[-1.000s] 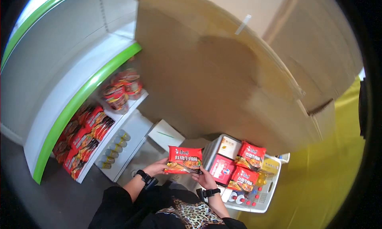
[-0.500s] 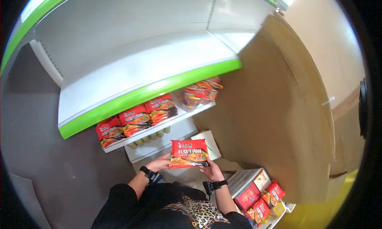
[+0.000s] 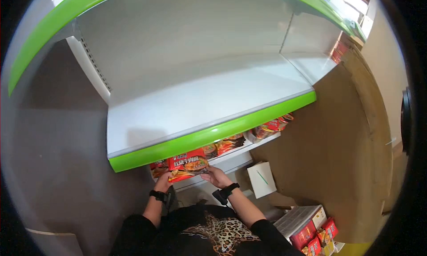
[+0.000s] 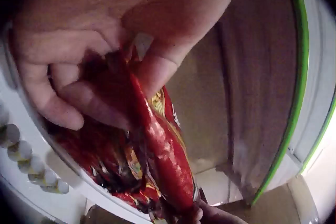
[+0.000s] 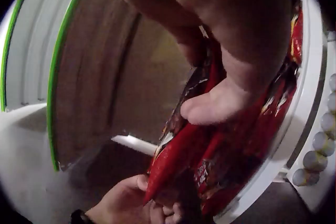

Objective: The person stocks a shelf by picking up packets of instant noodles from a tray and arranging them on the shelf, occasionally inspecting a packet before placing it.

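Both hands hold a red instant noodle packet [image 3: 189, 164] at the front of the lower shelf, just under the green-edged shelf. My left hand [image 3: 163, 183] pinches its left end; in the left wrist view the thumb [image 4: 157, 69] lies on one face and the fingers on the other. The right hand [image 3: 218, 177] grips the opposite end between thumb and fingers, seen close in the right wrist view. Behind the held packet, more noodle packets [image 3: 230, 145] lie on that shelf, partly hidden. Several noodle cups [image 3: 267, 129] stand at the shelf's right end.
The green-edged upper shelf [image 3: 209, 104] juts out above the hands. A brown cardboard panel [image 3: 311, 158] closes off the right side. A white box [image 3: 262, 179] sits low beside it. At lower right are a carton [image 3: 300, 222] and more noodle packets [image 3: 329, 229]. Small yellow-banded containers [image 4: 31, 166] line the level below.
The view has swung left from the basket to face the shelves. Both hands have carried the noodle packet from in front of the body to the lower shelf, still gripping both ends.
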A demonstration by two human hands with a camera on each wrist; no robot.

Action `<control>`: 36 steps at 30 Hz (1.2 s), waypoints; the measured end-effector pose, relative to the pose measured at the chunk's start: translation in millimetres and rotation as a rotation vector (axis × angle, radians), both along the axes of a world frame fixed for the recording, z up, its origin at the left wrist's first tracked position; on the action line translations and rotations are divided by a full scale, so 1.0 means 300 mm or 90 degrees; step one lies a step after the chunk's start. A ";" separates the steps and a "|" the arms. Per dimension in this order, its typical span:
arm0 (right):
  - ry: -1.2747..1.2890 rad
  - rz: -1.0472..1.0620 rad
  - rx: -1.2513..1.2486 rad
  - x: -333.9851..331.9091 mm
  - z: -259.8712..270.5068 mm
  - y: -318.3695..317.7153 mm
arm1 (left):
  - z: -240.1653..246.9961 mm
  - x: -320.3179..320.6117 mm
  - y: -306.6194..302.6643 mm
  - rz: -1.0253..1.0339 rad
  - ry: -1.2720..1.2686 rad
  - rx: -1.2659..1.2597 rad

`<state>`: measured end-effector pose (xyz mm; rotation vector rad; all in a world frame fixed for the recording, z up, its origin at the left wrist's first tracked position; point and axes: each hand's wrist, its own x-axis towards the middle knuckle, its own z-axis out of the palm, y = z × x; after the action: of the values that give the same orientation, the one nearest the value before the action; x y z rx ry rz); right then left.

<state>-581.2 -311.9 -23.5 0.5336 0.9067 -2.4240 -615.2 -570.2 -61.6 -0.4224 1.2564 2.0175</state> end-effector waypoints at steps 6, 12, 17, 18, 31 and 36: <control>0.002 0.090 0.128 -0.152 -0.112 -0.239 | 0.010 -0.055 -0.168 0.236 -0.094 -0.098; 0.101 -0.064 0.072 -0.224 -0.195 -0.388 | 0.001 -0.110 -0.195 0.339 -0.052 -0.069; 0.055 -0.020 0.089 -0.220 -0.209 -0.376 | -0.133 -0.123 -0.213 0.467 -0.042 0.026; 0.046 -0.008 0.109 -0.211 -0.199 -0.370 | -0.163 -0.112 -0.218 0.501 -0.030 0.070; 0.150 0.241 0.253 -0.101 -0.047 -0.213 | -0.280 -0.149 -0.118 0.572 -0.297 0.196; 0.104 0.130 0.255 0.031 -0.107 -0.056 | -0.403 -0.170 -0.204 0.207 -0.150 0.567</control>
<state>-572.0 -328.8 -55.5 0.3616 1.4568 -2.1307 -666.3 -631.4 -182.6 -0.4117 0.0782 2.4610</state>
